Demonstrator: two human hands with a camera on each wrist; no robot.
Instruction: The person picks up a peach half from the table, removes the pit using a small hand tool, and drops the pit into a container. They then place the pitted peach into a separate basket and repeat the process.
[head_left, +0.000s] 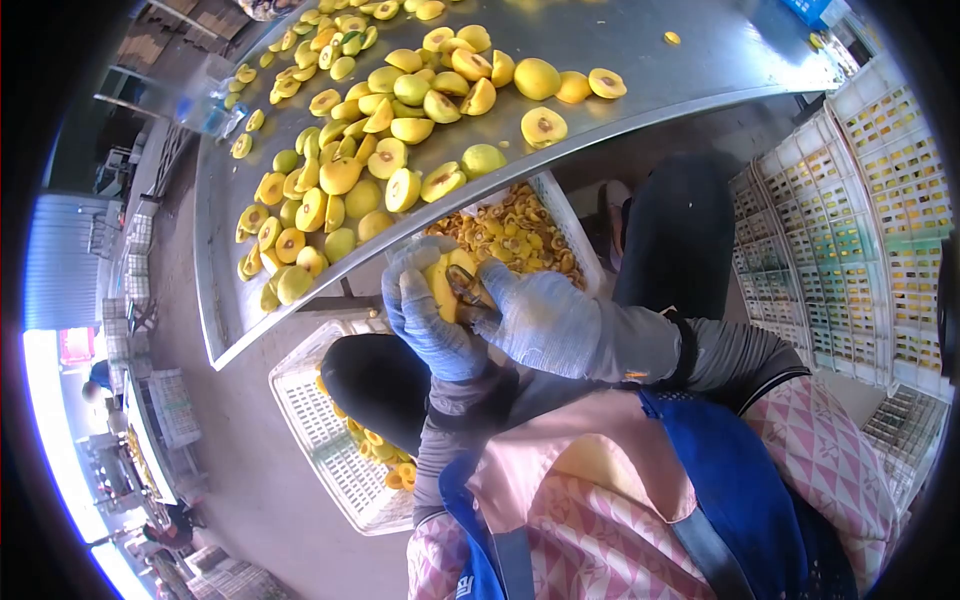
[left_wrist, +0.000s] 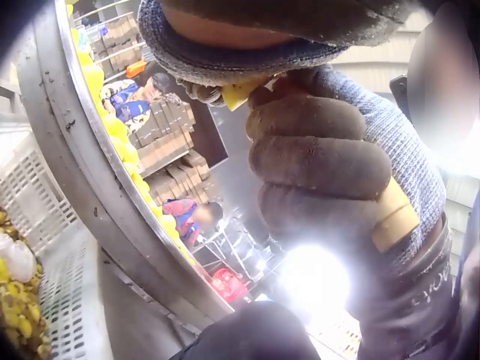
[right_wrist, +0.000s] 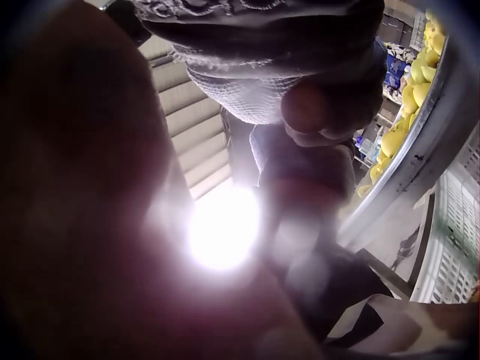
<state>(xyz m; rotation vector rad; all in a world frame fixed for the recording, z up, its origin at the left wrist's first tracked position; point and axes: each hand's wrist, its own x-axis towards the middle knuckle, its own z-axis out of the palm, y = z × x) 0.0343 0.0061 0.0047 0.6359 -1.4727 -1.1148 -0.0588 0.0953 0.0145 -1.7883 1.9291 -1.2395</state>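
In the head view, my gloved left hand [head_left: 432, 318] holds a yellow fruit piece [head_left: 439, 284] over my lap. Against that fruit lies the metal end of a tool [head_left: 462, 280], gripped by my gloved right hand [head_left: 550, 325]. The left wrist view shows the right hand's curled fingers [left_wrist: 319, 161] round a wooden handle [left_wrist: 396, 219], with a bit of yellow fruit [left_wrist: 238, 94] beside them. Glare and shadow hide the fruit in the right wrist view. Halved yellow fruits [head_left: 340, 176] lie heaped on the metal table [head_left: 640, 95].
Below the table edge stands a crate of small brownish-yellow pieces [head_left: 515, 235]. A white crate [head_left: 300, 400] with yellow pieces is beside my left knee. Tall stacked crates [head_left: 800, 220] stand at the right. People [left_wrist: 135, 105] are beyond the table.
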